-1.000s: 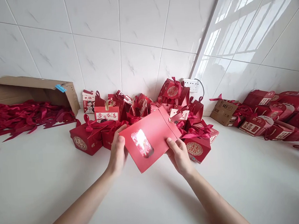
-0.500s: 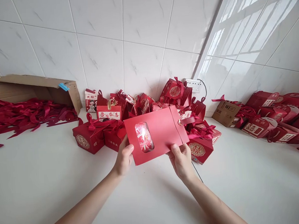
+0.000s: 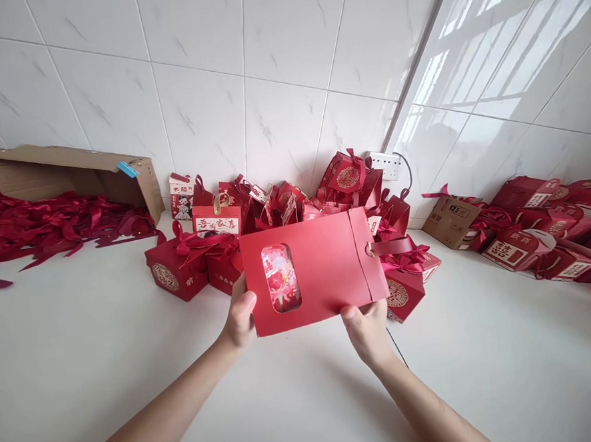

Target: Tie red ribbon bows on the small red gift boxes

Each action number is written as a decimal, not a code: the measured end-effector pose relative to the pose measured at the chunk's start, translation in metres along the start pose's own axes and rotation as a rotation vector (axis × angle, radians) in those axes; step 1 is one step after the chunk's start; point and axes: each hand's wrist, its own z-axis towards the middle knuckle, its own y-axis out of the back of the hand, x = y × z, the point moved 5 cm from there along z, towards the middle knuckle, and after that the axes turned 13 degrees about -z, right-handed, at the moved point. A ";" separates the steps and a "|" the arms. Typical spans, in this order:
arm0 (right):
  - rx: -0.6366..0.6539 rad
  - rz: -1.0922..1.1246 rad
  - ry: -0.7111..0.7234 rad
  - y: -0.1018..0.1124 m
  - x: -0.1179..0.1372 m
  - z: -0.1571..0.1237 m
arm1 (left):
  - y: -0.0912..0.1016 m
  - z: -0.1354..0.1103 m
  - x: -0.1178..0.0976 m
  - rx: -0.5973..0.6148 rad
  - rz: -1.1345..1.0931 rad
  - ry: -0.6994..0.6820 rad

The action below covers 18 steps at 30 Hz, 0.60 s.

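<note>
A flat red gift box [image 3: 323,266] is held up over the white table, lying sideways and tilted toward me. Its rounded window shows a pink and red floral print, and a dark red ribbon loop [image 3: 392,246] sticks out of the right end. My left hand [image 3: 241,314] grips the left end, thumb on the front edge. My right hand [image 3: 367,326] holds the lower edge near the right end, thumb in front. The fingers behind the box are mostly hidden.
Several red boxes with ribbons [image 3: 178,268] stand along the tiled wall behind. A cardboard box [image 3: 71,158] spilling red ribbons [image 3: 65,222] lies at the left. More red boxes [image 3: 517,247] are piled at the right. A white power strip [image 3: 385,165] leans on the wall.
The red gift box has come slightly closer and its front has turned more toward me, so the print in the window shows with less glare. Both hands keep hold of it.
</note>
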 end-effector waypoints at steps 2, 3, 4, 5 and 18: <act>-0.009 -0.008 0.010 0.001 0.000 0.000 | 0.000 0.000 -0.001 -0.009 0.013 -0.008; -0.005 -0.009 0.012 0.000 0.000 0.000 | 0.000 0.000 -0.001 -0.009 0.012 -0.012; 0.000 -0.010 0.014 0.000 0.000 0.000 | -0.001 0.000 -0.001 -0.004 0.004 -0.013; 0.005 -0.014 0.015 0.000 0.001 0.000 | -0.001 0.000 -0.001 0.006 -0.008 -0.010; 0.141 0.351 -0.285 -0.013 -0.011 0.007 | 0.005 -0.001 -0.012 -0.007 0.145 -0.285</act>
